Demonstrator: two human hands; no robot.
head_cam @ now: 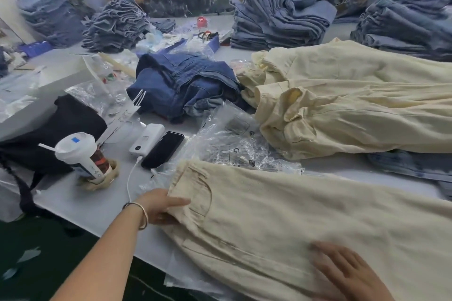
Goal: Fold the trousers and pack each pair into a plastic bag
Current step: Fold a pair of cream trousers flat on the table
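Gripped waistband of cream corduroy trousers on pale grey counter with left hand, right hand pressed flat, fingers straight, on legs.

A pair of cream trousers lies flat on the grey table; the left hand grips its waistband edge, thumb on top; the right hand presses flat on the cloth — fingers straight; plastic bags lie just behind, near more cream trousers.
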